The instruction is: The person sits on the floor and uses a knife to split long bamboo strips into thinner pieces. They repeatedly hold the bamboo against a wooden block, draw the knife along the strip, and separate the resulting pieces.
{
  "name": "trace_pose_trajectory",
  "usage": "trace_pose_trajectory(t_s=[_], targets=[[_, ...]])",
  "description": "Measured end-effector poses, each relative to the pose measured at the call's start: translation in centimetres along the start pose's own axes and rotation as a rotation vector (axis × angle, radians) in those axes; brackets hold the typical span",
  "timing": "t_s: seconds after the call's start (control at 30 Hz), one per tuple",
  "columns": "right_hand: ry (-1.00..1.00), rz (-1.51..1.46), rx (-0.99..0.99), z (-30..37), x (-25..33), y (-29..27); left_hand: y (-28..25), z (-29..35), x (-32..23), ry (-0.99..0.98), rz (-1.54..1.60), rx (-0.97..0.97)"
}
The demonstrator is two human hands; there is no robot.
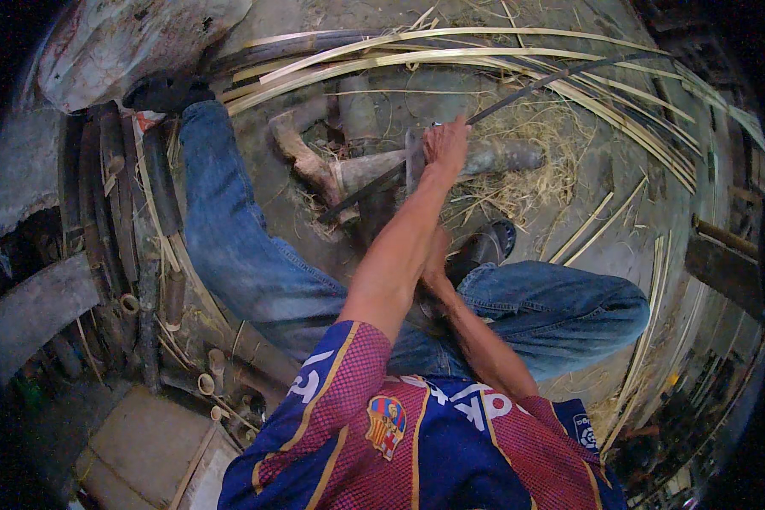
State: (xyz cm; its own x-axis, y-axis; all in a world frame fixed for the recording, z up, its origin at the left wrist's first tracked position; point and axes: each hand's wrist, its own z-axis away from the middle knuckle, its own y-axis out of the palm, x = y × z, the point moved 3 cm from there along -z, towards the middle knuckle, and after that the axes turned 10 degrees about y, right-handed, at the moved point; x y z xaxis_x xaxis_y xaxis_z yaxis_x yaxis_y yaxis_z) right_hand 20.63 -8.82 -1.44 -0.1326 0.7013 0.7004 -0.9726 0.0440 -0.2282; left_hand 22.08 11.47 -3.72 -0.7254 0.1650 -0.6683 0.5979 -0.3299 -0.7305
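My left hand (pixel 446 146) is closed around a long, dark, narrow strip (pixel 561 78), perhaps split bamboo. The strip slants from the far right, under my fist, down to the near left. Right beside that fist stands a flat grey plate (pixel 414 157), metal by its look. Behind them lies a thick pale log (pixel 374 168) beside a forked piece of wood (pixel 304 157). Closer to my body, my right hand (pixel 439 252) is mostly covered by my left forearm, so its fingers and anything in them are hidden.
Long pale bamboo strips (pixel 484 56) arc across the far floor. Curly shavings (pixel 552 157) heap right of the log. My bent legs in jeans (pixel 552 306) flank the work. Bamboo poles (pixel 110 195) crowd the left; a pale sack (pixel 127 51) sits far left.
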Motion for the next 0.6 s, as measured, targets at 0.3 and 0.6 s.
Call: trace_pose_trajectory(t_s=[0.3, 0.6], targets=[[-0.135, 0.111, 0.332, 6.4, 1.5, 2.1, 0.9, 0.0, 1.7, 0.037, -0.107, -0.112], [-0.247, 0.270, 0.552, 5.6, -4.7, 5.2, -1.0, 0.6, -1.0, 0.023, -0.005, -0.005]])
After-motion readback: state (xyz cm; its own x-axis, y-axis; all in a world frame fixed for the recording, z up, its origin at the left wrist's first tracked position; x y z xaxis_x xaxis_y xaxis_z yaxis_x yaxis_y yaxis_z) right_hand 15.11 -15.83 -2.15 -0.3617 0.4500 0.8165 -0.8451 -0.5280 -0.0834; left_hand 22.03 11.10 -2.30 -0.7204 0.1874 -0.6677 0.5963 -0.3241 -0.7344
